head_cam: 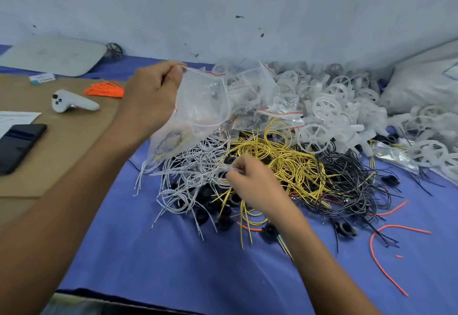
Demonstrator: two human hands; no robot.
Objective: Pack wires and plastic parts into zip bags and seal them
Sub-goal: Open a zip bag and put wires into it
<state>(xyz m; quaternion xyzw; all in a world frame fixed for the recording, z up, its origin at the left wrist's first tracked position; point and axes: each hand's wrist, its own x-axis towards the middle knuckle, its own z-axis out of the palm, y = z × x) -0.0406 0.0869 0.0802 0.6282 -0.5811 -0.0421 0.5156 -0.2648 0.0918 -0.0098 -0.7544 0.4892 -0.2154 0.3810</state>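
Held up left of centre by the left hand (151, 94), thumb and curled fingers pinching one top corner: a clear soft-plastic zip bag with a red strip at its mouth (200, 106), gaping toward the right, with a few thin wires in its bottom corner. Below it, at centre frame, the right hand (252, 183), pinching with the fingertips a pale strand (226, 167) at the edge of the tangled heap of thin white wires (183, 168). Probably one of those wires, though too blurred to rule out a small plastic piece.

Just right of that, looped yellow wires (280, 151), then a thicket of black wires (347, 176). Small black plastic rings (223, 223) scattered under the lot, all on the blue cloth (161, 265). Toward the upper right, a pile of translucent white plastic spoked wheels (324, 106), with spare empty zip bags (262, 84) against it.

Step in hand, by the look of it: drawing one piece out for the bag. To do it well:
- Pull slowly and straight up, shedding neighbouring loops rather than dragging them along.
- Shake free any hanger-on.
- Keep the bag's mouth spread and low, close over the heap.
- Feed the piece in looped end first, clear of the zip track, to leave the seal free of snags later.
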